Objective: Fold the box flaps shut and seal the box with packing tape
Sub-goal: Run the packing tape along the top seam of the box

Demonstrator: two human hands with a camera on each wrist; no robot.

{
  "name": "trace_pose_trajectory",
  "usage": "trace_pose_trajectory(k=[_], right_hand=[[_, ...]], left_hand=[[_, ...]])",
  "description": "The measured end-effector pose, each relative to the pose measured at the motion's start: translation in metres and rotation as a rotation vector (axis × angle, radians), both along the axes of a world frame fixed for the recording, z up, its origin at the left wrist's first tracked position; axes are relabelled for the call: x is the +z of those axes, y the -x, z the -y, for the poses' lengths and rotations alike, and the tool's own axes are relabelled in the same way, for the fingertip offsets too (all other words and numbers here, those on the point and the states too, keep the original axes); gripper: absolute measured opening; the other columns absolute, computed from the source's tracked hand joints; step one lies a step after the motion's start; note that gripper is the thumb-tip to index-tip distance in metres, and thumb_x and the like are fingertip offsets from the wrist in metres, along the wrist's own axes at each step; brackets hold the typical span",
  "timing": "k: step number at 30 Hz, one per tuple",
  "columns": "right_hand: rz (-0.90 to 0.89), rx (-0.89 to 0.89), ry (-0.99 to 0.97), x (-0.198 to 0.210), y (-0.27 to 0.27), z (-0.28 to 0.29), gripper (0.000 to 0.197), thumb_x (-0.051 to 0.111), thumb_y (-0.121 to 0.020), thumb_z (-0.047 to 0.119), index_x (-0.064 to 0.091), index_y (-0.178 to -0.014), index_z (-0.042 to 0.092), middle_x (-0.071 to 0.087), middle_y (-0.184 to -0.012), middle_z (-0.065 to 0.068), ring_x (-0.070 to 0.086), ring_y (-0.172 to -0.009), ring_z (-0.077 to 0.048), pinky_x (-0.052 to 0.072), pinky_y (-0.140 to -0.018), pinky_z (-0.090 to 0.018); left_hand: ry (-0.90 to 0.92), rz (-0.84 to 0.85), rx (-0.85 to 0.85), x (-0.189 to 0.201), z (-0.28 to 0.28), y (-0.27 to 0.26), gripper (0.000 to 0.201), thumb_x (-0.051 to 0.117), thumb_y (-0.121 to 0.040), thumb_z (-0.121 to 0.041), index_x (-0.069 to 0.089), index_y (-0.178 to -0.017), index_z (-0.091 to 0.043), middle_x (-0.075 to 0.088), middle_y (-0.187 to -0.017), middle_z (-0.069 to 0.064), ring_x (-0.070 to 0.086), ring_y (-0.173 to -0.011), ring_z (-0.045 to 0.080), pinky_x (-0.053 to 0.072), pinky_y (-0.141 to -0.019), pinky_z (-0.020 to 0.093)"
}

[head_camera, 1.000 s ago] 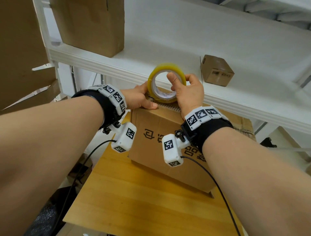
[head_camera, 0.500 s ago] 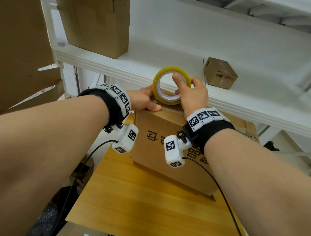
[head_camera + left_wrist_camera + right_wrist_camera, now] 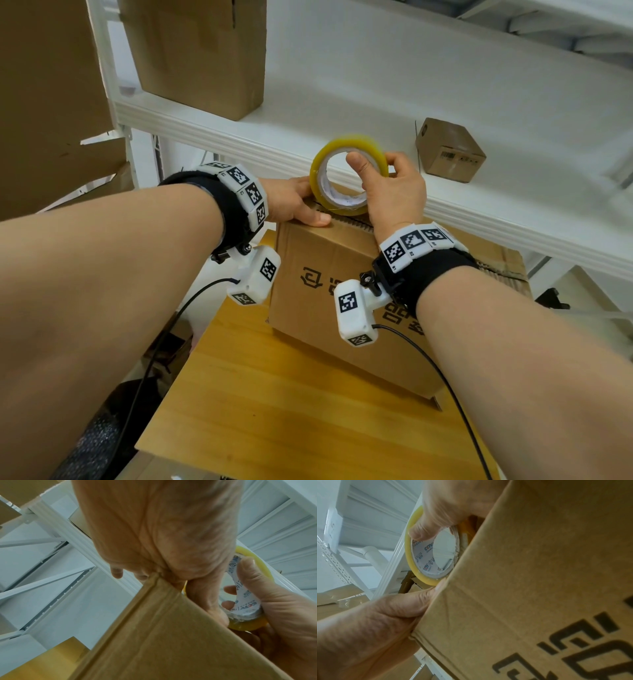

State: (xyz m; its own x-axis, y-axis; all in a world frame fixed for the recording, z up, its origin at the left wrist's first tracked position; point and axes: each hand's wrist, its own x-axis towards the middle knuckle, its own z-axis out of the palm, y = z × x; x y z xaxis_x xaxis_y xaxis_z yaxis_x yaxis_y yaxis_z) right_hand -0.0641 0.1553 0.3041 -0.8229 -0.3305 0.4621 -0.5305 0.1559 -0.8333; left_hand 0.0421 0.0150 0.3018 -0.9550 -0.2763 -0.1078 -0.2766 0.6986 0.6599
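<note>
A: Where's the tape (image 3: 347, 178) at?

B: Standing on edge on the box (image 3: 329, 274) top, at the near edge. Our right hand (image 3: 394, 195) grips it, thumb through the core, fingers curled round the rim.

A: And the left hand (image 3: 294, 202)?

B: Just left of the roll, thumb flat along the box edge, other fingers hidden. We'd guess the pull runs away from us, over the seam.
</note>
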Motion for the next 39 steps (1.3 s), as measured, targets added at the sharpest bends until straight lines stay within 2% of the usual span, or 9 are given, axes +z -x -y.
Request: trace_pose_trajectory(k=[3, 9, 13, 18, 21, 24, 28, 32, 39], right_hand=[[0.043, 0.054, 0.008, -0.001, 0.002, 0.001, 0.043, 0.078, -0.078, 0.059, 0.066, -0.101, 0.025, 0.067, -0.086, 0.008, 0.063, -0.078, -0.009, 0.051, -0.071, -0.026], [0.119, 0.117, -0.159, -0.003, 0.011, 0.000, 0.072, 0.087, -0.072, 0.050, 0.043, -0.124, 0.024, 0.062, -0.109, 0.001, 0.064, -0.098, -0.015, 0.053, -0.081, -0.031], [0.096, 0.129, -0.227, -0.001, 0.015, -0.005, 0.067, 0.085, -0.076, 0.044, 0.039, -0.120, 0.024, 0.062, -0.103, 0.001, 0.063, -0.091, -0.014, 0.050, -0.075, -0.029], [-0.053, 0.017, -0.281, -0.002, 0.012, -0.005, 0.059, 0.075, -0.075, 0.066, 0.052, -0.109, 0.023, 0.061, -0.090, 0.007, 0.060, -0.078, -0.009, 0.048, -0.064, -0.029], [-0.074, -0.003, -0.276, -0.003, 0.013, -0.003, 0.057, 0.071, -0.078, 0.068, 0.054, -0.107, 0.023, 0.060, -0.087, 0.009, 0.058, -0.076, -0.007, 0.044, -0.061, -0.027], [-0.128, -0.020, -0.237, -0.006, 0.017, -0.005, 0.050, 0.067, -0.083, 0.068, 0.056, -0.101, 0.023, 0.059, -0.082, 0.007, 0.056, -0.073, -0.008, 0.040, -0.060, -0.027], [-0.143, -0.024, -0.190, -0.008, 0.022, -0.007, 0.043, 0.063, -0.088, 0.065, 0.060, -0.101, 0.024, 0.059, -0.080, 0.010, 0.056, -0.075, -0.006, 0.040, -0.066, -0.029], [-0.152, -0.010, -0.179, -0.010, 0.024, -0.007, 0.041, 0.062, -0.089, 0.065, 0.063, -0.101, 0.025, 0.060, -0.080, 0.010, 0.056, -0.075, -0.005, 0.041, -0.065, -0.024], [-0.036, 0.018, -0.066, -0.008, 0.018, 0.006, 0.045, 0.062, -0.088, 0.066, 0.065, -0.092, 0.022, 0.069, -0.085, 0.001, 0.064, -0.080, -0.015, 0.047, -0.070, -0.030]], left_hand=[[-0.005, 0.005, 0.002, -0.001, 0.000, 0.000, 0.080, 0.065, -0.089, -0.045, 0.021, -0.154, -0.028, 0.030, -0.158, -0.006, 0.030, -0.142, 0.015, 0.020, -0.115, 0.032], [-0.026, -0.004, -0.004, -0.002, -0.001, 0.002, 0.075, 0.064, -0.092, -0.038, 0.024, -0.153, -0.026, 0.029, -0.156, -0.007, 0.029, -0.142, 0.014, 0.018, -0.109, 0.025], [-0.028, -0.003, 0.003, -0.002, -0.001, 0.003, 0.073, 0.064, -0.092, -0.037, 0.026, -0.153, -0.026, 0.031, -0.155, -0.007, 0.031, -0.139, 0.012, 0.020, -0.110, 0.025], [-0.030, 0.036, 0.008, -0.004, 0.000, 0.003, 0.092, 0.067, -0.081, -0.055, 0.019, -0.155, -0.029, 0.027, -0.159, -0.005, 0.028, -0.144, 0.017, 0.020, -0.121, 0.043], [-0.106, -0.012, 0.035, -0.006, 0.000, 0.004, 0.092, 0.072, -0.083, -0.046, 0.015, -0.154, -0.031, 0.035, -0.154, -0.004, 0.034, -0.140, 0.018, 0.024, -0.120, 0.043], [-0.125, -0.058, 0.023, -0.011, -0.002, 0.003, 0.102, 0.071, -0.071, -0.058, 0.016, -0.154, -0.034, 0.038, -0.152, -0.005, 0.037, -0.138, 0.018, 0.025, -0.119, 0.045], [0.077, 0.035, -0.002, -0.012, -0.002, 0.004, 0.105, 0.049, -0.065, -0.082, 0.013, -0.154, -0.040, 0.018, -0.162, -0.005, 0.014, -0.149, 0.029, 0.014, -0.119, 0.057], [0.323, 0.111, -0.041, -0.007, -0.001, 0.007, 0.093, 0.031, -0.074, -0.086, 0.012, -0.154, -0.043, -0.004, -0.164, -0.015, -0.011, -0.150, 0.034, 0.000, -0.120, 0.058], [0.432, 0.156, 0.019, 0.003, 0.005, -0.002, 0.073, 0.039, -0.094, -0.065, 0.006, -0.154, -0.042, -0.010, -0.163, -0.016, -0.013, -0.151, 0.028, 0.003, -0.118, 0.062]])
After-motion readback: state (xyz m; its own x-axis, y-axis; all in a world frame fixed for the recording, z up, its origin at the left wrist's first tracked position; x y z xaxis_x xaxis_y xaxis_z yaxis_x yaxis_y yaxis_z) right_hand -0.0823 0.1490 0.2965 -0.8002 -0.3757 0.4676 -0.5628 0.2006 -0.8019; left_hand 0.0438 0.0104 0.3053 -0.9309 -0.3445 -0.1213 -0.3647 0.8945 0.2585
